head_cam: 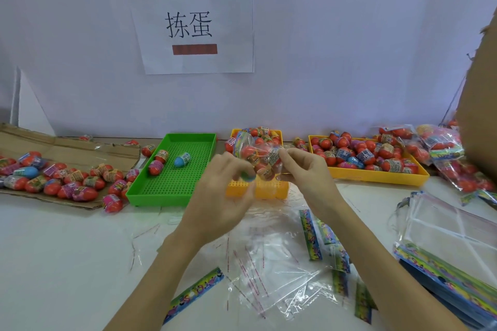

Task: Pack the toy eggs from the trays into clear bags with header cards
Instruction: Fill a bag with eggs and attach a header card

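Eggs fill a clear bag (258,153) gripped by left hand (226,191) and right hand (304,174).

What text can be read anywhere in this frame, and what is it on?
"拣蛋": large black characters on the white paper sign on the wall.
Two reddish bars on that sign: nothing readable.
Egg wrappers in the trays, on the cardboard and in the held bag: print too small and blurred to read.
Header cards on the table: colourful print, blurred, unreadable.

Three trays (172,191): one green, two yellow (376,176).
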